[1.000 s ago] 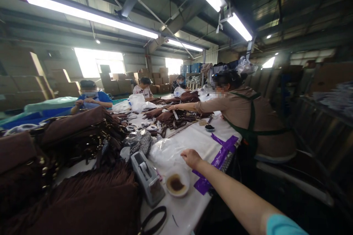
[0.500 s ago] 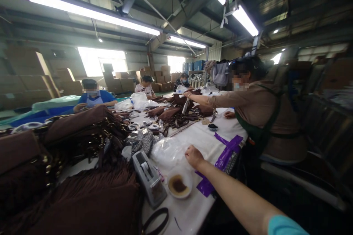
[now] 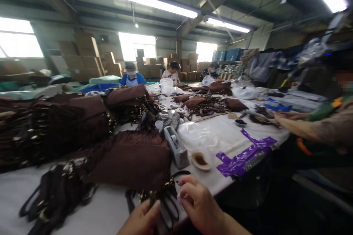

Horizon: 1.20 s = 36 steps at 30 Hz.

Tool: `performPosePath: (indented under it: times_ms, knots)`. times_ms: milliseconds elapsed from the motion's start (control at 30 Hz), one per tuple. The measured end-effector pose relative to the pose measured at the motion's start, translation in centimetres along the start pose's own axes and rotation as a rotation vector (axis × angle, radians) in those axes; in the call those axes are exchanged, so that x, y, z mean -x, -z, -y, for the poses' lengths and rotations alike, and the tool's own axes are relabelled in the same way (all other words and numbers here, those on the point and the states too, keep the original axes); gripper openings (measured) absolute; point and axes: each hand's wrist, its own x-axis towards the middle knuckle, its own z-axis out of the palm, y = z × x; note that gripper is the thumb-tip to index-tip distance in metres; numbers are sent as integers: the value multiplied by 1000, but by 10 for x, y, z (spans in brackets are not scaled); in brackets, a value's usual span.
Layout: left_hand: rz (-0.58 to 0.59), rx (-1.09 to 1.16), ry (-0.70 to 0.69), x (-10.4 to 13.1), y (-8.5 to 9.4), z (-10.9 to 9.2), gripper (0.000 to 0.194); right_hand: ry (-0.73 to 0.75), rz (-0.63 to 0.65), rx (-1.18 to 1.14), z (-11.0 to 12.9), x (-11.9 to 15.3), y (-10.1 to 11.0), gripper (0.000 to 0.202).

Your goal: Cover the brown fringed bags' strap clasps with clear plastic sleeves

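A dark brown fringed bag [image 3: 132, 161] lies in front of me, its straps and gold-coloured hardware toward the table's near edge. My left hand [image 3: 145, 214] is at those straps, thumb and fingers closed on a dark strap [image 3: 129, 201]. Just right of it, my right hand [image 3: 197, 200] has curled fingers around something small and whitish that I cannot make out. A looped black strap [image 3: 180, 173] passes behind its fingertips. Beyond my right hand stand a grey tape dispenser [image 3: 178, 150] and a white bowl [image 3: 202, 159] with brown liquid.
Piled brown bags [image 3: 88, 117] fill the left, with bundled straps [image 3: 59, 194] nearer. Purple tape [image 3: 244, 158] covers the right table edge. A co-worker's arm [image 3: 309, 126] reaches in from the right. Clear plastic [image 3: 195, 134] lies mid-table; other people sit beyond.
The view has swung left and down. My right hand has come back from the clear plastic to the near bag, and my left hand has entered view. The co-worker's arm has drawn back to the right.
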Motion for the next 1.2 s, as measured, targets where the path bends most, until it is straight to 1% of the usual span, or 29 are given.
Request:
performPosePath:
  times_ms: [67, 100, 133, 200, 233, 300, 333, 400, 467, 533, 567, 633, 733, 900, 1033, 1200]
  knots:
    - [-11, 25, 64, 4, -5, 2, 55, 124, 36, 119, 20, 8, -27, 17]
    - [-49, 32, 58, 8, -7, 2, 54, 166, 44, 174, 27, 11, -38, 19]
    - [-79, 45, 53, 11, -7, 2, 52, 193, 47, 219, 32, 14, -46, 21]
    - [-111, 112, 20, 17, -5, 4, 48, 200, 71, 249, 38, 19, -53, 23]
    - [-101, 160, 9, 19, -2, 6, 46, 179, 97, 225, 40, 20, -52, 24]
    - [-56, 249, 1, 22, 3, 9, 43, 81, 124, 121, 42, 20, -47, 25]
    - [-33, 276, 9, 23, 5, 11, 42, 7, 125, 58, 41, 19, -44, 24]
    - [-3, 293, 29, 24, 8, 13, 42, -188, 139, -58, 39, 15, -41, 21]
    - [11, 270, 28, 24, 9, 13, 43, -378, 202, -175, 36, 8, -44, 26]
    - [16, 217, 5, 23, 8, 14, 46, -496, 264, -297, 33, 3, -51, 28]
    - [16, 187, -1, 23, 8, 14, 46, -524, 259, -345, 32, 1, -54, 27]
    - [14, 162, -4, 25, 10, 15, 45, -553, 204, -393, 29, 1, -59, 24]
    - [-3, 208, 15, 32, 17, 14, 45, -597, 131, -408, 27, 8, -59, 19]
    - [30, 214, 105, 41, 27, -2, 38, -658, 142, -440, 27, 26, -51, 16]
    - [18, 175, 63, 35, 22, -13, 40, -687, 149, -457, 31, 36, -48, 16]
    - [-30, 28, 54, 26, 9, -10, 44, -729, 141, -523, 33, 39, -47, 17]
